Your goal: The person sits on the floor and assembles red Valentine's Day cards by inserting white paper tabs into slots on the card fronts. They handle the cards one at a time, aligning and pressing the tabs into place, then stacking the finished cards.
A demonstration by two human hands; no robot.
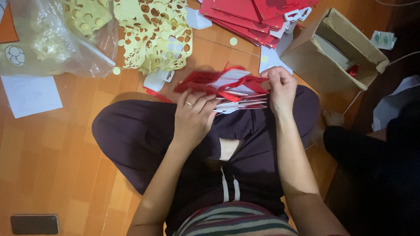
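- The left hand (194,116), with a ring on 1 finger, grips the near edge of a stack of red and white cards (227,87).
- The right hand (280,89) pinches the stack's far end.
- The stack hangs above the person's crossed legs.
- Beyond the stack lie yellow punched sheets (153,37) and a pile of red cards (253,15).
- Right of the stack stands an open cardboard box (332,50).
- Far left of the stack sits a plastic bag (52,39).
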